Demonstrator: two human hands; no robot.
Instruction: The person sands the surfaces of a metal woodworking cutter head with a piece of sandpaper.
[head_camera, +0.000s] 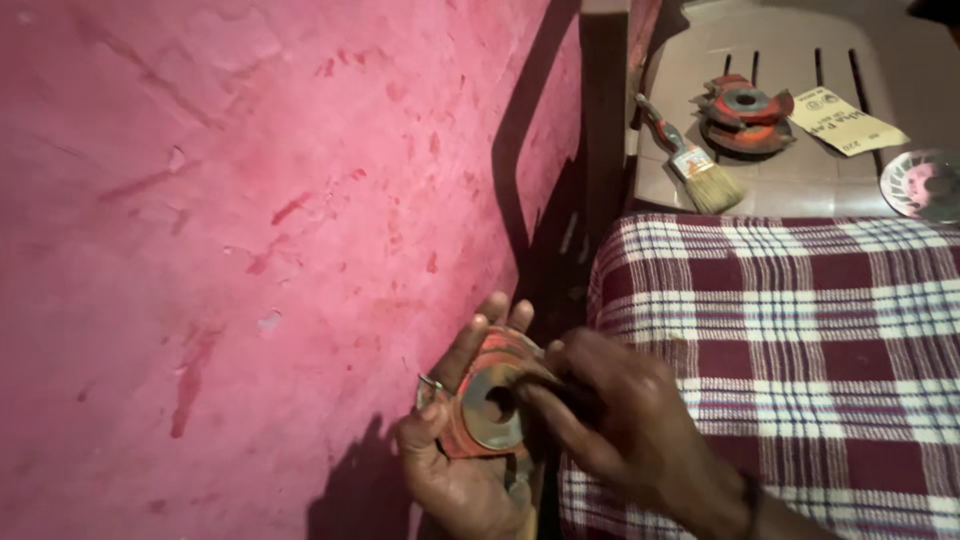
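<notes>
My left hand (455, 455) holds a round red cutter disc (488, 398) with a grey metal centre and a hole, cupped in the palm; a ring is on one finger. My right hand (625, 425) reaches over from the right, its fingertips pressed at the disc's centre hole, gripping something small and dark there that I cannot make out. Both hands are low in the view, between the pink wall and a checked cloth.
A rough pink wall (250, 220) fills the left. A maroon-and-white checked cloth (790, 330) covers the right. Behind it, a grey plastic chair seat (800, 185) carries a paintbrush (690, 160), two stacked red cutter discs (745, 112), a yellowish paper sheet (845, 120) and a ribbed disc (922, 185).
</notes>
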